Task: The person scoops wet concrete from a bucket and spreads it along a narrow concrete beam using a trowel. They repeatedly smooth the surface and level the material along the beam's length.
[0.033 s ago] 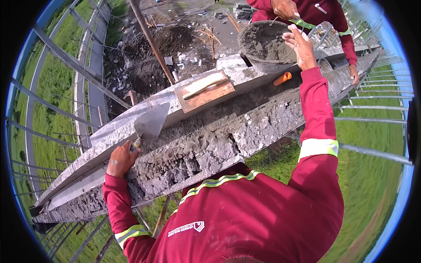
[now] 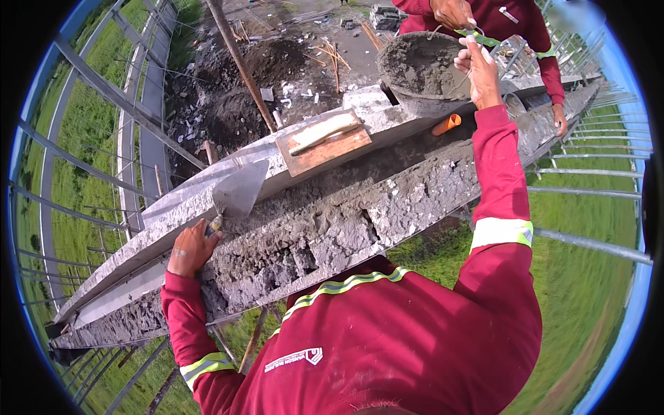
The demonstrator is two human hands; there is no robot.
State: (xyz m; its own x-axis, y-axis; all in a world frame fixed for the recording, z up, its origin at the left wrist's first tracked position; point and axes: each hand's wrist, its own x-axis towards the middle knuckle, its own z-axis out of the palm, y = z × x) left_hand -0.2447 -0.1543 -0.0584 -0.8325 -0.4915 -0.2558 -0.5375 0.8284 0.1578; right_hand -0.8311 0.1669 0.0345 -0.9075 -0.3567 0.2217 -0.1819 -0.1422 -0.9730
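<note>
My left hand (image 2: 193, 247) is closed round the handle of a pointing trowel (image 2: 240, 191). The trowel's broad grey blade lies over the edge of the concrete wall channel, wet mortar beside it. Raised at the upper right, my right hand (image 2: 478, 75) has its fingers curled on a thin wire, which looks like the handle of the bucket (image 2: 423, 104). This round bucket, full of grey mortar (image 2: 419, 61), rests on the wall top. A co-worker's hand (image 2: 453, 12) is just above mine, by the same wire.
A wooden board (image 2: 324, 150) with a pale float handle lies on the wall's edge. An orange pipe (image 2: 447, 124) pokes out of the channel. The rough block course (image 2: 332, 238) runs in front of me. Metal scaffold tubes (image 2: 588, 243) stand over grass. The co-worker's other hand (image 2: 559, 121) rests on the wall.
My right hand has shifted slightly right, its fingers drawn closer together. The co-worker's upper hand has also moved a little right. My left hand and the trowel stay in place.
</note>
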